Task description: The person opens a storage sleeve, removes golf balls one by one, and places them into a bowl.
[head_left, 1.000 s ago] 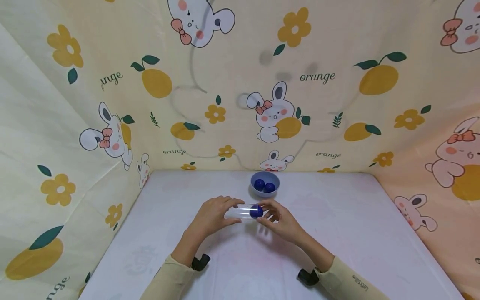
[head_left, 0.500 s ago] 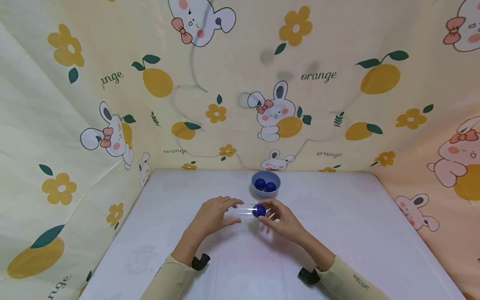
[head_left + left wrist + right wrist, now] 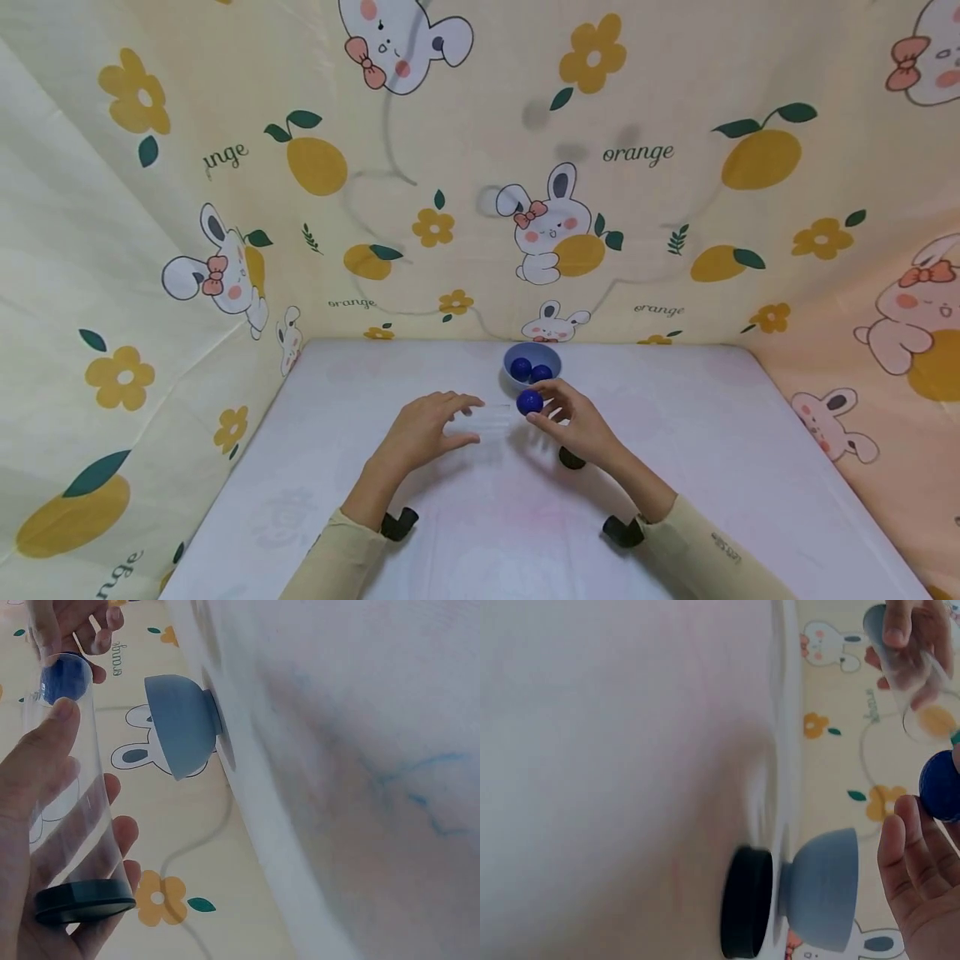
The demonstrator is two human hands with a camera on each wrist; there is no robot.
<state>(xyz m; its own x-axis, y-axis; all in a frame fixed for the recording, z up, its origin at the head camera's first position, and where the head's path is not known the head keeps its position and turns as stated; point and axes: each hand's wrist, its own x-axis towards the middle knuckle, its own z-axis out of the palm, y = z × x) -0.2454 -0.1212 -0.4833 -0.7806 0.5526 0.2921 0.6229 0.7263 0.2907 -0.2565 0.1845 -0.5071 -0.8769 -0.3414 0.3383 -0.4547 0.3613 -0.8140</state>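
My left hand [image 3: 431, 427] grips a clear plastic tube [image 3: 492, 422], which lies roughly level above the table in the head view. A dark green cap [image 3: 86, 901] closes the tube's end by the palm; the other end is uncovered. Just outside that uncovered end, my right hand [image 3: 581, 423] pinches a dark blue ball [image 3: 529, 402] between thumb and fingers. Behind the ball stands a blue-grey bowl [image 3: 534, 351] with two more balls [image 3: 521, 369] like it inside. A loose black lid [image 3: 746, 904] rests on the table below my right hand.
A white-covered table [image 3: 480, 533] spans the space under both hands. Patterned cloth [image 3: 465, 167] with rabbits and oranges hangs behind it and along its sides. Black wrist mounts [image 3: 622, 532] stick out from the sleeves.
The blue ball has come out of the tube's uncovered end, drawn right and slightly away by my right hand. The black lid beneath that hand has come into view. My left hand stays nearly still.
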